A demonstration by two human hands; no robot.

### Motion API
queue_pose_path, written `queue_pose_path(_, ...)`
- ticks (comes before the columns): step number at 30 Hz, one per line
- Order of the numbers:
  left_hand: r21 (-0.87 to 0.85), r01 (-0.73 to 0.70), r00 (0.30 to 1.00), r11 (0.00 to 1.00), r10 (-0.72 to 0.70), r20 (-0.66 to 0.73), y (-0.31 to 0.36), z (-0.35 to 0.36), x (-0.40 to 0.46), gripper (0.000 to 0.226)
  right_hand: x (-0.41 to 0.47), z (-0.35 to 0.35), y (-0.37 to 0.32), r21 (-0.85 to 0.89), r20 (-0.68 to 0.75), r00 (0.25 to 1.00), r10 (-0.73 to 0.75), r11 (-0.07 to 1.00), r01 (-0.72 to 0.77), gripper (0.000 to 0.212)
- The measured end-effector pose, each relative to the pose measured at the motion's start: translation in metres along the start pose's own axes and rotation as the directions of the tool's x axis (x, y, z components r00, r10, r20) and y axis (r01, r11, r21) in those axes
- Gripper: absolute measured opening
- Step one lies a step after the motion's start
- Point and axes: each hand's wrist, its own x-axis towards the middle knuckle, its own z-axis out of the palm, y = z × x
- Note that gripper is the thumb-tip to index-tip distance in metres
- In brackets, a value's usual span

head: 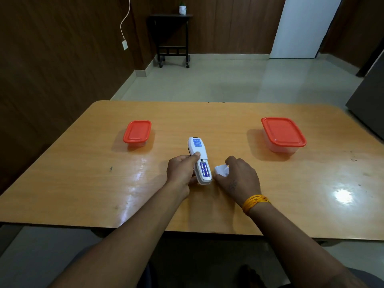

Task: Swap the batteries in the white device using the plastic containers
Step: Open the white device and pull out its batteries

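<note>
The white device point(198, 150) lies back side up at the middle of the wooden table point(83, 183). Its battery bay is uncovered, showing two blue batteries point(204, 169). My left hand point(181, 170) grips the device from its left side, thumb resting on its back. My right hand point(239, 176) holds the white battery cover point(221, 170) against the table just right of the device. A small clear container with a red lid point(137, 132) stands at the far left. A larger clear container with a red lid point(283, 133) stands at the far right. Both lids are on.
Beyond the table's far edge is a tiled floor with a small dark side table point(172, 38) by the wood-panelled wall. A white door point(305, 28) stands at the back right. A dark cabinet edge point(369, 96) is near the table's right corner.
</note>
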Motion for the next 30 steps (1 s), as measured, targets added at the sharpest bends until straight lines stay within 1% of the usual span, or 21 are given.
queue_pose_path(3,0.018,0.001,1.0,1.0,-0.001,-0.003,0.0,-0.001,0.0,0.014,-0.003,0.0,-0.003,-0.051,-0.002,1.0,-0.011,0.999,0.011,0.046)
queue_pose_path(5,0.03,0.0,1.0,1.0,0.0,-0.005,0.001,-0.002,0.0,0.013,-0.005,-0.003,-0.006,-0.071,-0.064,0.997,-0.052,0.996,0.047,0.042)
queue_pose_path(7,0.039,0.002,1.0,0.999,-0.002,-0.006,0.002,-0.002,0.0,0.011,-0.006,-0.005,-0.012,0.008,-0.158,0.981,-0.115,0.993,0.117,0.032)
queue_pose_path(8,0.042,0.003,1.0,0.999,-0.003,-0.002,0.004,-0.002,-0.001,0.01,-0.006,-0.005,-0.015,0.091,-0.172,0.978,-0.117,0.987,0.134,0.028)
queue_pose_path(9,0.046,0.001,1.0,0.999,-0.002,0.008,0.005,-0.003,-0.002,0.011,-0.005,-0.005,-0.018,0.193,-0.15,0.985,-0.09,0.974,0.119,0.024)
queue_pose_path(11,0.062,-0.005,0.999,0.998,0.003,0.037,0.006,-0.004,-0.004,0.015,-0.003,-0.004,-0.022,0.403,-0.011,1.0,0.007,0.915,-0.002,0.02)
queue_pose_path(13,0.093,-0.022,0.998,0.995,0.017,0.061,0.005,-0.004,-0.003,0.02,0.0,-0.002,-0.024,0.581,0.153,0.984,0.095,0.797,-0.168,0.017)
queue_pose_path(15,0.142,-0.041,0.998,0.989,0.033,0.056,0.005,-0.005,-0.002,0.022,0.003,0.001,-0.023,0.67,0.26,0.957,0.127,0.69,-0.274,0.015)
queue_pose_path(16,0.165,-0.04,0.999,0.986,0.034,0.041,0.004,-0.006,-0.001,0.021,0.004,0.003,-0.023,0.688,0.274,0.953,0.127,0.667,-0.287,0.016)
queue_pose_path(18,0.217,-0.044,0.999,0.975,0.042,0.017,0.003,-0.007,-0.001,0.018,0.004,0.006,-0.023,0.693,0.252,0.958,0.133,0.666,-0.275,0.018)
queue_pose_path(21,0.354,-0.129,0.992,0.927,0.126,0.03,0.0,-0.008,-0.003,0.031,0.004,0.013,-0.025,0.649,0.205,0.965,0.162,0.716,-0.258,0.02)
queue_pose_path(24,0.457,-0.224,0.974,0.861,0.218,0.065,-0.002,-0.014,-0.011,0.039,0.005,0.02,-0.026,0.571,0.153,0.978,0.143,0.795,-0.205,0.024)
queue_pose_path(26,0.48,-0.225,0.973,0.848,0.219,0.068,-0.005,-0.021,-0.013,0.041,0.004,0.023,-0.028,0.504,0.131,0.987,0.098,0.85,-0.151,0.027)
queue_pose_path(30,0.541,-0.195,0.975,0.818,0.223,0.015,-0.008,-0.031,-0.015,0.039,-0.002,0.024,-0.034,0.331,0.107,0.994,0.006,0.943,-0.041,0.033)
